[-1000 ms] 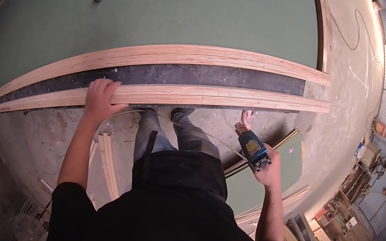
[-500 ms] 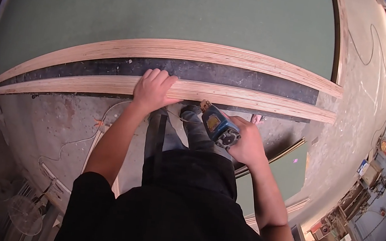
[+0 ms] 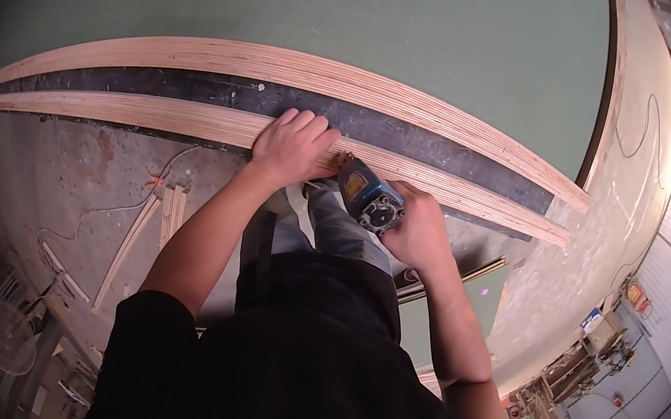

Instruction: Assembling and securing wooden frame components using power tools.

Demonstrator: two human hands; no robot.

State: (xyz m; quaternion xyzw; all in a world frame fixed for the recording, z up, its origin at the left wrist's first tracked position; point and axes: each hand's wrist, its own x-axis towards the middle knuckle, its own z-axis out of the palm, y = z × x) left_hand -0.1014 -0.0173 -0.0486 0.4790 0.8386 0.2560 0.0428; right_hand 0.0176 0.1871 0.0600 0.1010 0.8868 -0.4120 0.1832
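left hand [image 3: 293, 145] flat, pinning near plywood strip [image 3: 126, 111] mid-frame | right hand [image 3: 416, 231] gripping blue power tool [image 3: 369, 199] | I keep its nose square, pressure steady

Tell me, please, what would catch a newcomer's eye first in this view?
Two long plywood strips sweep across the middle, with a dark gap between them, along the near edge of a large green board. At the centre the left hand lies flat on the nearer strip, while the right hand grips a blue power tool against it.
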